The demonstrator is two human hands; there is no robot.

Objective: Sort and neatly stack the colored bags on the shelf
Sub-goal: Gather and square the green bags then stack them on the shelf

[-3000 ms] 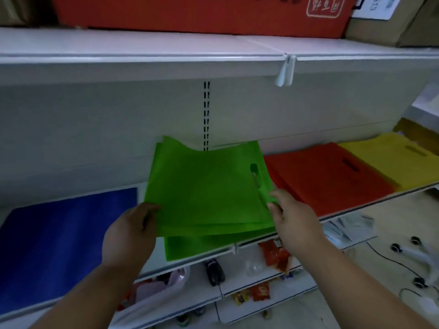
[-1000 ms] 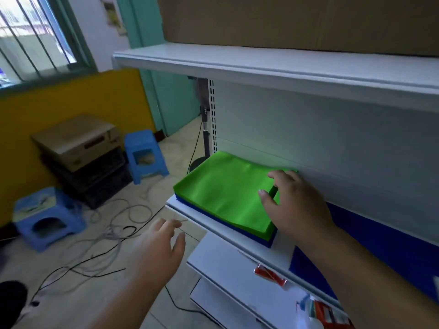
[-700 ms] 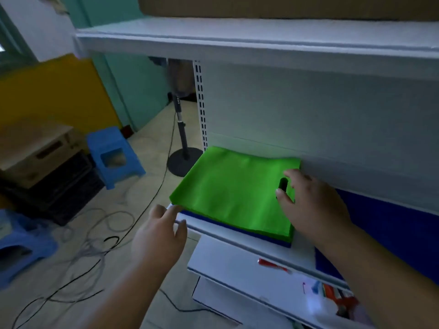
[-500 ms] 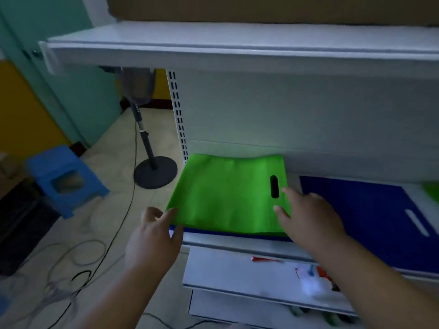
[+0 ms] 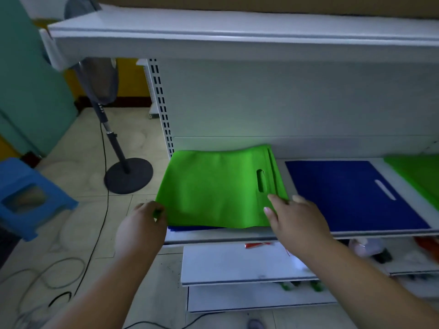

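A stack of green bags (image 5: 213,186) lies at the left end of the white shelf (image 5: 237,236), on top of a blue bag whose edge (image 5: 190,227) shows underneath. My left hand (image 5: 140,229) grips the stack's front left corner. My right hand (image 5: 294,219) holds the front right corner near the handle slot, thumb on top. To the right a blue bag (image 5: 351,193) lies flat, and another green bag (image 5: 420,172) shows at the right edge.
An upper shelf (image 5: 237,34) overhangs the bags. A standing fan (image 5: 114,138) and a blue stool (image 5: 26,198) are on the floor at left, with cables. Lower shelves (image 5: 249,264) hold small packets.
The view swung right along the shelf. My left hand rose from below the shelf edge and took hold of the green stack's front left corner. My right hand stayed at the right corner.
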